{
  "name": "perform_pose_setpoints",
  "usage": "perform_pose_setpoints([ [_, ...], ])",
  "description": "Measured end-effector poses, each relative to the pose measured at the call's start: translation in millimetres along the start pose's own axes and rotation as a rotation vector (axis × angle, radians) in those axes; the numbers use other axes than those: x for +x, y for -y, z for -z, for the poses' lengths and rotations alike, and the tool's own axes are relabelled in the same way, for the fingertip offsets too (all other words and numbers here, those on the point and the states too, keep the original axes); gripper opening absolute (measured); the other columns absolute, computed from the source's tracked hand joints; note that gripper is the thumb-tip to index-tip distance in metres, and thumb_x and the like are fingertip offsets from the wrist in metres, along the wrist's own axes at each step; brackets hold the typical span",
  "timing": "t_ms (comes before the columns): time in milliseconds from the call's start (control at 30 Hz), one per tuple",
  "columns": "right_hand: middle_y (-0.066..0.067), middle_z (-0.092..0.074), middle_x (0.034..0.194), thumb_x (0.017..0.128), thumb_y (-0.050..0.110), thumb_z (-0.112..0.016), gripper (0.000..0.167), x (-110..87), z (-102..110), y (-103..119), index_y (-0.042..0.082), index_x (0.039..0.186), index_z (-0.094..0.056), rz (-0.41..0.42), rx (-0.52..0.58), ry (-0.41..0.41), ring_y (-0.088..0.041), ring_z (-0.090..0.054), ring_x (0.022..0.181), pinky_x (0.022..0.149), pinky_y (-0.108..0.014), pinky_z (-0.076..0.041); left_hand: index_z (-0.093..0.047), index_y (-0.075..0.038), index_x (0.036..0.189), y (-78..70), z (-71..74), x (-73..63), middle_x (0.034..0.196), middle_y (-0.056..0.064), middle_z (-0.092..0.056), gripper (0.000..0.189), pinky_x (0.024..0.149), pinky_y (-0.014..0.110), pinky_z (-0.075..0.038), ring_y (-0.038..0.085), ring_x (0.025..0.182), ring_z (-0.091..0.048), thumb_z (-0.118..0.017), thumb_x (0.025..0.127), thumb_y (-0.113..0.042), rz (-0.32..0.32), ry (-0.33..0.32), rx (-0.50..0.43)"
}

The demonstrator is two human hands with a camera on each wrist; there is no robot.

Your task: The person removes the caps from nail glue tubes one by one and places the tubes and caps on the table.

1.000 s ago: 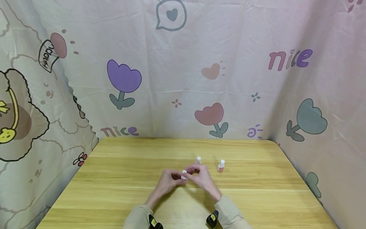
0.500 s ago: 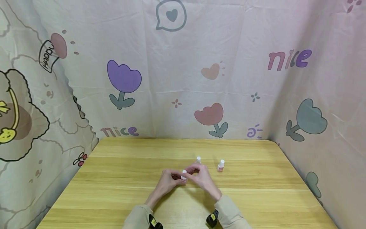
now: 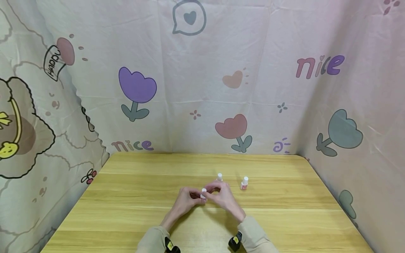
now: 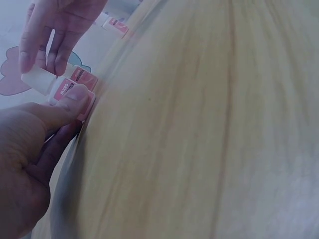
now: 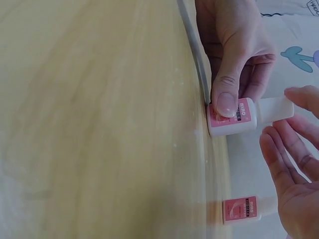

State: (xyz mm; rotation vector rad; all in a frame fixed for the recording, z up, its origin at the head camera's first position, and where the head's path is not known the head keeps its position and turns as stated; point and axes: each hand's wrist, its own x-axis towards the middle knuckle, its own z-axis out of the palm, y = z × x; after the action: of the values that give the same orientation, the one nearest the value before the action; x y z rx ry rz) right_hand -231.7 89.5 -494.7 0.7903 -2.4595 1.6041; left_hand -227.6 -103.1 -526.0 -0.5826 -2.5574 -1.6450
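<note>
I judge the bottle [image 5: 252, 122] light and stiff, well held: left fingers [image 5: 230, 82] pinching its label [image 5: 244, 108], right fingers [image 5: 304, 98] its cap [image 5: 274, 109].

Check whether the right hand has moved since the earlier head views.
No: the right hand shows no visible shift in any direction against the table in that view.

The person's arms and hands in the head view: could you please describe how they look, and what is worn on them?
The left sleeve and the right sleeve are long and plain beige. By each cuff sits a small black device with a yellow patch; any print on it is too small to read. The left hand and right hand wear no gloves.
</note>
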Motion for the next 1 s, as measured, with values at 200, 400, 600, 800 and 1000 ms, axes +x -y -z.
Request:
perform_pose_setpoints([
  [200, -0.008, -0.074, 0.089, 0.084, 0.014, -0.082, 0.012, 0.2, 0.1, 1.3, 0.007, 0.092, -0.075, -0.051, -0.017, -0.026, -0.002, -0.065, 0.079, 0.078, -0.024, -0.059, -0.080, -0.008, 0.092, 0.5, -1.4, -0.3, 0.085, 0.008, -0.079, 0.016, 0.069, 0.017, -0.055, 0.007, 0.075, -0.071, -0.086, 0.078, -0.011, -0.002, -0.006, -0.023],
  [400, -0.009, -0.074, 0.088, 0.085, 0.013, -0.080, 0.010, 1.2, -0.6, 0.2, 0.006, 0.092, -0.076, -0.019, -0.015, -0.020, -0.003, -0.065, 0.079, 0.078, -0.025, -0.059, -0.080, -0.007, 0.092, 0.9, -1.0, -0.4, 0.085, 0.009, -0.079, 0.015, 0.069, 0.018, -0.056, 0.004, 0.074, -0.070, -0.085, 0.078, -0.011, -0.018, -0.009, -0.018],
  [600, -0.010, -0.074, 0.093, 0.087, 0.009, -0.077, 0.010, 1.1, 0.2, 0.2, 0.004, 0.096, -0.077, -0.022, 0.004, 0.016, -0.006, -0.066, 0.084, 0.084, -0.030, -0.060, -0.080, -0.007, 0.092, 0.3, -0.2, 0.1, 0.086, 0.007, -0.079, 0.015, 0.070, 0.018, -0.056, 0.004, 0.074, -0.069, -0.085, 0.078, -0.010, -0.013, -0.006, -0.003],
  [800, -0.010, -0.074, 0.093, 0.085, 0.010, -0.079, 0.011, 0.5, 0.1, 1.5, 0.005, 0.095, -0.075, -0.042, 0.011, 0.016, -0.004, -0.065, 0.081, 0.082, -0.029, -0.060, -0.080, -0.009, 0.092, -0.4, -0.1, -0.6, 0.084, 0.006, -0.079, 0.015, 0.069, 0.018, -0.056, 0.004, 0.074, -0.069, -0.086, 0.078, -0.012, -0.013, -0.008, -0.005],
  [1000, -0.008, -0.074, 0.088, 0.084, 0.012, -0.080, 0.009, 0.4, -0.7, 1.2, 0.007, 0.090, -0.075, -0.047, -0.014, -0.010, -0.002, -0.064, 0.078, 0.078, -0.024, -0.058, -0.080, -0.008, 0.093, 1.7, -0.6, -0.7, 0.085, 0.007, -0.079, 0.016, 0.069, 0.018, -0.056, 0.005, 0.074, -0.070, -0.086, 0.079, -0.013, -0.010, -0.005, -0.008],
])
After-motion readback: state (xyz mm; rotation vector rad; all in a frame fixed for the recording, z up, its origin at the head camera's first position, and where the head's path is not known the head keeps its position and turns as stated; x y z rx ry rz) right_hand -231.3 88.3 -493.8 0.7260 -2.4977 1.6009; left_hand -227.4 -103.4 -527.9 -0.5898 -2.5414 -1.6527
